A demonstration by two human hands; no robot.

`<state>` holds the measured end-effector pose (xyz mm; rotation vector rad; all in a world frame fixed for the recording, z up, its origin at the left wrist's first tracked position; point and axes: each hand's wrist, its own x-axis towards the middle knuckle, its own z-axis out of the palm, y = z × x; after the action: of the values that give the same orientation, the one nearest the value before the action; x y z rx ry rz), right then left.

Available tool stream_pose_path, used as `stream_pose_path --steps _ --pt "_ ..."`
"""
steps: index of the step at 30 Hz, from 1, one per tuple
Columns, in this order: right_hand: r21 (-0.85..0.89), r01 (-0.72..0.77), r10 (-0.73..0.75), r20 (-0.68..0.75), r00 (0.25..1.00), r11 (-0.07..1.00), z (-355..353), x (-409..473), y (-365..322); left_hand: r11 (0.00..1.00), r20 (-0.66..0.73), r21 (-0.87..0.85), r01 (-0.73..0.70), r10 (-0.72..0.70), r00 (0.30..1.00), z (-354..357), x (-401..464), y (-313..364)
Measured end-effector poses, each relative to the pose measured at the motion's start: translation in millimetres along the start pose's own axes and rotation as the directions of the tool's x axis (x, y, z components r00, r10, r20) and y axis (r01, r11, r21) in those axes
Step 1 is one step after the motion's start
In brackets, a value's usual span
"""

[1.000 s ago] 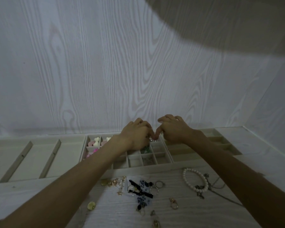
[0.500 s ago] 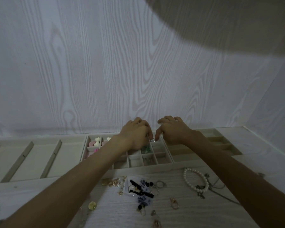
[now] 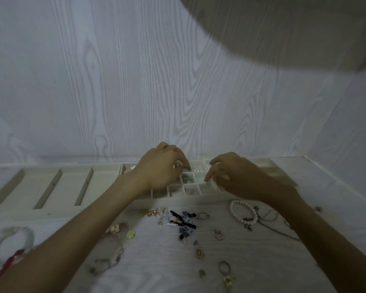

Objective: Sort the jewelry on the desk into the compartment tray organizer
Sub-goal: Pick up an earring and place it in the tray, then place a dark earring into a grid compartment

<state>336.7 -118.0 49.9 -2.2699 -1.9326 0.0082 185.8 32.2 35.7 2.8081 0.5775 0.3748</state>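
Observation:
A pale compartment tray (image 3: 178,200) lies along the back of the desk against the wall. My left hand (image 3: 160,171) hovers over its small middle cells and pinches a small shiny piece (image 3: 183,166) at the fingertips. My right hand (image 3: 236,173) hangs beside it over the tray's right part, fingers loosely curled and holding nothing. Green pieces (image 3: 186,179) lie in one cell. Loose jewelry sits on the desk in front: a pearl bracelet (image 3: 242,214), a black-and-white hair clip (image 3: 183,222), gold earrings (image 3: 156,213) and several rings (image 3: 199,253).
Long wide tray slots (image 3: 51,182) stretch to the left. A white bead bracelet with a red piece (image 3: 7,248) lies at the desk's left edge. A thin chain (image 3: 277,226) trails at the right. The wood-grain wall closes the back and right side.
My hands, which touched fingertips over the tray's middle, have parted. The right hand has drawn back to the right and let go; the left keeps a small piece. The view has tipped down.

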Motion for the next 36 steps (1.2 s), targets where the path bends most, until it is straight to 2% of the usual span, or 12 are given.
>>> stream_pose_path --steps 3,8,12,15,18,22,30,32,33,34,35,36 --pt "0.061 0.009 -0.011 0.022 1.0 0.998 13.5 -36.4 -12.0 0.998 0.0 -0.062 0.007 -0.007 1.0 2.7 -40.0 8.2" --pt "0.097 -0.12 0.106 0.134 0.985 0.988 30.3 -77.0 -28.7 0.966 0.019 -0.254 0.047 -0.044 0.999 17.0 -100.8 16.6" --pt "0.167 -0.134 0.119 0.096 0.988 0.977 44.0 -97.9 -46.6 0.946 -0.006 -0.298 0.127 -0.135 0.991 38.3 -137.9 16.9" --pt "0.211 -0.119 0.125 -0.019 0.992 0.97 53.4 -111.7 -56.2 0.937 -0.06 -0.315 0.151 -0.178 0.982 52.6 -153.1 20.8" --pt "0.235 -0.095 0.126 -0.125 0.984 0.967 56.7 -121.1 -64.1 0.943 -0.074 -0.315 0.11 -0.14 0.987 61.2 -158.5 26.2" --pt "0.201 -0.11 0.137 -0.127 0.982 0.974 57.2 -127.8 -73.5 0.969 -0.073 -0.247 -0.02 0.002 0.997 67.8 -159.6 25.4" --pt "0.129 -0.099 0.113 -0.105 0.988 0.987 68.3 -125.3 -89.4 0.947 -0.073 -0.319 -0.024 0.001 0.997 70.9 -163.2 22.0" --pt "0.223 -0.12 0.155 -0.148 0.977 0.967 69.5 -122.9 -91.7 0.932 -0.067 -0.361 -0.014 -0.011 0.998 71.0 -163.4 23.3" --pt "0.368 -0.144 0.215 -0.159 0.964 0.918 68.5 -120.8 -94.0 0.916 -0.076 -0.401 -0.007 -0.026 0.997 70.3 -163.6 25.2" --pt "0.588 -0.174 0.298 -0.121 0.947 0.79 66.2 -119.2 -96.8 0.887 -0.088 -0.462 0.002 -0.048 0.995 69.2 -163.9 28.4" --pt "0.806 -0.208 0.367 -0.012 0.93 0.554 61.3 -117.1 -100.5 0.841 -0.106 -0.542 0.006 -0.075 0.992 66.6 -163.9 32.0" --pt "0.931 -0.258 0.372 0.15 0.916 0.26 57.4 -115.2 -103.0 0.774 -0.123 -0.633 -0.003 -0.097 0.988 63.9 -164.0 35.8"
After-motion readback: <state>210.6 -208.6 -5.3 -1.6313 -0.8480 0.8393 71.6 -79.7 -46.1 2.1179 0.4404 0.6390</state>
